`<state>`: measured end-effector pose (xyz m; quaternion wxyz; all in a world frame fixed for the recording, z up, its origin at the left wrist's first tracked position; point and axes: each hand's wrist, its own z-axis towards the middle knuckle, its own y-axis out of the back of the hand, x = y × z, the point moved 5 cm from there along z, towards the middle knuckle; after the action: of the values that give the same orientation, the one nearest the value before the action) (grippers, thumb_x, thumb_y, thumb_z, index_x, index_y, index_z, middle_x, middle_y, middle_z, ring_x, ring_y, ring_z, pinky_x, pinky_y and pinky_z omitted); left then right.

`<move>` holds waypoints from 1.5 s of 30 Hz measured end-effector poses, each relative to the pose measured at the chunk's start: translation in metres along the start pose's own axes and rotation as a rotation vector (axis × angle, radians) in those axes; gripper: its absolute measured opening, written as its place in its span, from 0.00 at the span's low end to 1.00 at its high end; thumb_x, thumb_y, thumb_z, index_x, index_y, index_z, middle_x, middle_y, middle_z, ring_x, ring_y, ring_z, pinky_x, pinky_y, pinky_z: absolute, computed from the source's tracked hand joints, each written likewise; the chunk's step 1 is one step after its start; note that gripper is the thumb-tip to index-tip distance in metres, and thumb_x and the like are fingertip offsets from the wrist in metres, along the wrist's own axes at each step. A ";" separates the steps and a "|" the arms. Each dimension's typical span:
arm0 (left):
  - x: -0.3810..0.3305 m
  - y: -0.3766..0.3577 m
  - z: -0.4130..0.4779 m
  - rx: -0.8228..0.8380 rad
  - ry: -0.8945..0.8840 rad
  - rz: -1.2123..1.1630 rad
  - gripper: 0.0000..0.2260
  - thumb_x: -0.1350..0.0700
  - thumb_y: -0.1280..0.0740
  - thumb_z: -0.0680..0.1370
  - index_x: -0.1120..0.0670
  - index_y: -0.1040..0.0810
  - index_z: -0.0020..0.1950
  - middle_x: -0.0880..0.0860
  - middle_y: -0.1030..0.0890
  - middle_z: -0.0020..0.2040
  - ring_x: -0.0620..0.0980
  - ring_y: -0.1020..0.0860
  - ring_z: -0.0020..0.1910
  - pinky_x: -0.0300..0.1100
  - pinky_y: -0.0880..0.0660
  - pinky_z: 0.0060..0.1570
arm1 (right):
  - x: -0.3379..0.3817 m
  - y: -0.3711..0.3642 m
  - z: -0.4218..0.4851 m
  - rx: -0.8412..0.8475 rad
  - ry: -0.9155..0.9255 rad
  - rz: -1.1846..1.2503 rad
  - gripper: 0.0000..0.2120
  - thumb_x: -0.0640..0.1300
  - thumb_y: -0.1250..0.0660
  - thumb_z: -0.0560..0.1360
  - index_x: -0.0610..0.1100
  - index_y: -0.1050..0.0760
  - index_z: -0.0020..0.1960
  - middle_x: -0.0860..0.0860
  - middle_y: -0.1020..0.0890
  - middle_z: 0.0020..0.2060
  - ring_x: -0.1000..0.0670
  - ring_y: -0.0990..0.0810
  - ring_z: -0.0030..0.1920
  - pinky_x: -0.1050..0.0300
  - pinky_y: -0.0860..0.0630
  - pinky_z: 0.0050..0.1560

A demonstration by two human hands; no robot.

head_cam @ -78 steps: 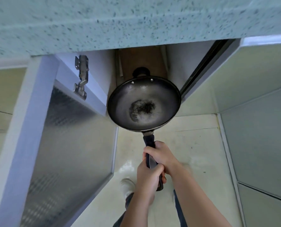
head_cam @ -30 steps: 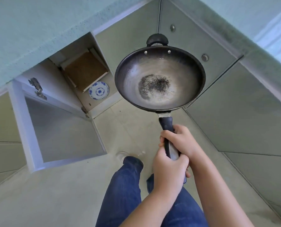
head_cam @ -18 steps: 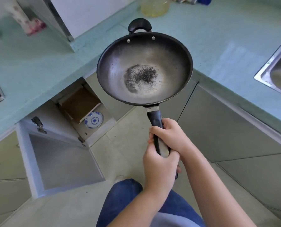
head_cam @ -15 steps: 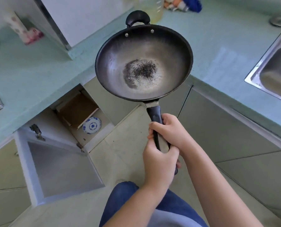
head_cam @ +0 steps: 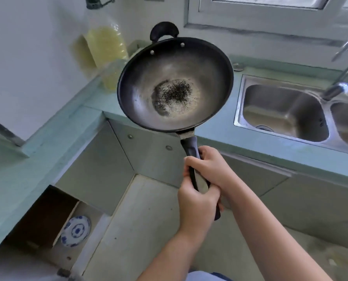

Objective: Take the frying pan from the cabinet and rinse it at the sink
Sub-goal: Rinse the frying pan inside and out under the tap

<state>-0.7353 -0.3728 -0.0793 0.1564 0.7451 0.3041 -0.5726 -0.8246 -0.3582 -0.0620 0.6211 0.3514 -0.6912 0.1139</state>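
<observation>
The dark frying pan (head_cam: pixel 175 86), with a patch of black specks in its middle and a small loop handle at its far rim, hangs in the air over the corner of the teal counter (head_cam: pixel 250 136). Both hands grip its long black handle: my right hand (head_cam: pixel 211 169) higher up, my left hand (head_cam: pixel 197 203) just below it. The steel sink (head_cam: pixel 280 110) lies to the right of the pan, with the tap (head_cam: pixel 339 86) curving over the divider between its two basins. The open cabinet (head_cam: pixel 47 216) is at the lower left.
A big bottle of yellow oil (head_cam: pixel 106 47) stands on the counter behind the pan's left side, against the wall. A blue-and-white plate (head_cam: pixel 75 231) lies on the cabinet floor. Closed cabinet doors (head_cam: pixel 290 195) run under the counter. A window sill (head_cam: pixel 270 31) is behind the sink.
The pan has come out of the cabinet and risen above the counter, moving right towards the sink. My view has lifted, so the sink and tap now show fully.
</observation>
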 end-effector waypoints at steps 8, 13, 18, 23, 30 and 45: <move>-0.007 -0.028 0.031 0.321 0.009 0.041 0.17 0.70 0.38 0.73 0.54 0.26 0.57 0.50 0.27 0.21 0.47 0.31 0.17 0.34 0.36 0.19 | -0.019 0.041 0.016 -0.257 -0.060 0.046 0.05 0.37 0.36 0.67 0.37 0.28 0.33 0.46 0.20 0.27 0.45 0.20 0.34 0.46 0.22 0.41; 0.001 -0.069 0.050 0.428 0.042 0.096 0.13 0.69 0.38 0.73 0.61 0.27 0.56 0.49 0.27 0.21 0.48 0.31 0.16 0.33 0.37 0.19 | -0.036 0.083 0.025 -0.328 -0.088 0.158 0.10 0.32 0.38 0.70 0.39 0.29 0.31 0.51 0.21 0.23 0.54 0.19 0.28 0.60 0.23 0.34; 0.014 -0.127 0.079 0.440 0.076 0.136 0.07 0.70 0.38 0.72 0.60 0.26 0.46 0.50 0.26 0.21 0.48 0.31 0.16 0.33 0.37 0.18 | -0.066 0.136 0.051 -0.339 -0.147 0.262 0.12 0.31 0.39 0.72 0.41 0.30 0.31 0.48 0.22 0.25 0.54 0.20 0.26 0.62 0.22 0.33; 0.034 -0.190 0.114 0.410 0.155 0.178 0.13 0.70 0.38 0.73 0.66 0.28 0.57 0.50 0.26 0.21 0.48 0.30 0.16 0.33 0.35 0.18 | -0.097 0.194 0.082 -0.331 -0.217 0.275 0.14 0.31 0.39 0.71 0.42 0.33 0.30 0.46 0.22 0.27 0.50 0.21 0.28 0.59 0.23 0.34; 0.053 -0.272 0.151 0.368 0.240 0.185 0.07 0.70 0.39 0.72 0.59 0.28 0.44 0.49 0.26 0.22 0.48 0.30 0.16 0.34 0.35 0.19 | -0.146 0.266 0.122 -0.311 -0.347 0.369 0.07 0.31 0.38 0.71 0.39 0.32 0.36 0.49 0.22 0.23 0.54 0.21 0.24 0.63 0.23 0.28; 0.090 -0.327 0.163 0.389 0.343 0.328 0.06 0.70 0.39 0.72 0.59 0.28 0.41 0.53 0.25 0.26 0.47 0.30 0.16 0.34 0.34 0.19 | -0.214 0.312 0.126 -0.357 -0.452 0.407 0.05 0.32 0.37 0.71 0.39 0.32 0.39 0.49 0.20 0.26 0.52 0.20 0.28 0.52 0.21 0.39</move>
<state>-1.0515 -0.1920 -0.1752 0.0473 0.8861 0.0865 -0.4530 -1.1223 -0.1318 -0.2014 0.4686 0.1086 -0.8761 0.0320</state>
